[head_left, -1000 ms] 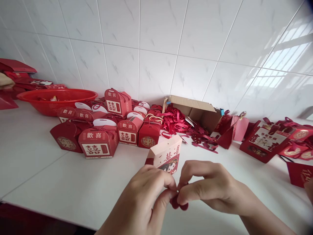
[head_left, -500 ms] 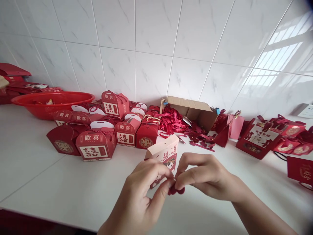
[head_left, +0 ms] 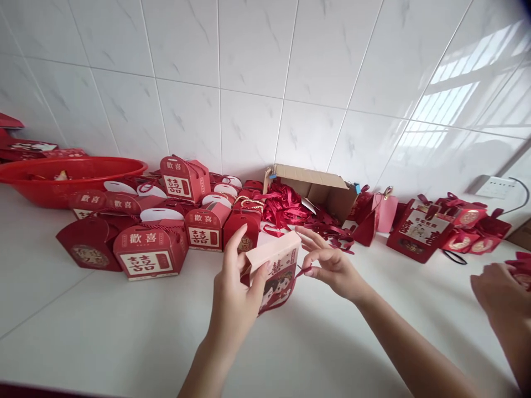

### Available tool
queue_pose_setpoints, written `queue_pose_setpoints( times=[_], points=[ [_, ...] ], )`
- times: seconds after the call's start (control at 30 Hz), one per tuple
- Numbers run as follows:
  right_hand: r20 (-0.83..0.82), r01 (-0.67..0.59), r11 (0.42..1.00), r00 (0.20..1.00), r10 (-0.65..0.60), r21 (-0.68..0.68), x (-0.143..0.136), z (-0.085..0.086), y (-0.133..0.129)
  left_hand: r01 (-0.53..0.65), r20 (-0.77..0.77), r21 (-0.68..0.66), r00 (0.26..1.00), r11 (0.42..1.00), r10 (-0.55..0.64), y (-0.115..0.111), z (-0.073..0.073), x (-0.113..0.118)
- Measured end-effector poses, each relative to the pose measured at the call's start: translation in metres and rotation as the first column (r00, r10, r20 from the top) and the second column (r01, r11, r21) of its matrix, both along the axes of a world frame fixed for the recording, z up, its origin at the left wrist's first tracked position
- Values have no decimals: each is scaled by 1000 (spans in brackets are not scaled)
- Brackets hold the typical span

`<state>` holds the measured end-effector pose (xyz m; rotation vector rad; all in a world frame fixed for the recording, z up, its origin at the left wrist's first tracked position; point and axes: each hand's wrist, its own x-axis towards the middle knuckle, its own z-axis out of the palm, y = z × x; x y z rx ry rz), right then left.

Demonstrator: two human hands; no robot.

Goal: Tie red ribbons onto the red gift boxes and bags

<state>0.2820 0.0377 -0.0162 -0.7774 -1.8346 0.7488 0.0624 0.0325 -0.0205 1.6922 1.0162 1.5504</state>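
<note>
A red and pink paper gift box (head_left: pixel 280 284) with cartoon figures stands on the counter, its pale top panel facing up. My left hand (head_left: pixel 236 304) grips it from the left, thumb on the printed front and fingers behind. At the box's right side, my right hand (head_left: pixel 338 273) pinches a dark red ribbon (head_left: pixel 304 271) between thumb and finger, its other fingers raised near the top corner. Part of the ribbon is hidden by the box and fingers.
Several red gift boxes (head_left: pixel 151 251) stand at left beside a red basin (head_left: pixel 78 166). Behind is an open cardboard box (head_left: pixel 311 174) with red ribbons (head_left: pixel 286 204). More gift boxes (head_left: pixel 418 229) stand right. Another person's hand (head_left: pixel 495 293) holds something red at the right edge.
My hands have parted from a joint pinch on the dark red ribbon in front of the box. My left hand now holds the box. Another person's hand has appeared at right.
</note>
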Motion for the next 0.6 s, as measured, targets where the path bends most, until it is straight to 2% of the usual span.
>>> queue_pose_setpoints(
  times=[0.13,0.23,0.33,0.5,0.6],
  points=[
    [-113,57,998,992,-52,39,-12,-10,-16,49,-63,60,997,997,-45,-4,-2,7],
    [-119,156,984,982,-145,83,-23,-11,-23,27,-151,117,988,993,-9,-7,-4,12],
    [-147,248,963,962,-232,102,-31,-12,-28,16,-129,171,992,985,6,-9,-5,15],
    [-160,285,955,950,-269,83,-34,-14,-33,197,7,-6,980,980,-197,-9,-12,18],
    [-161,286,953,950,-269,98,-35,-14,-34,274,62,-41,961,961,-271,-9,-13,19]
  ],
)
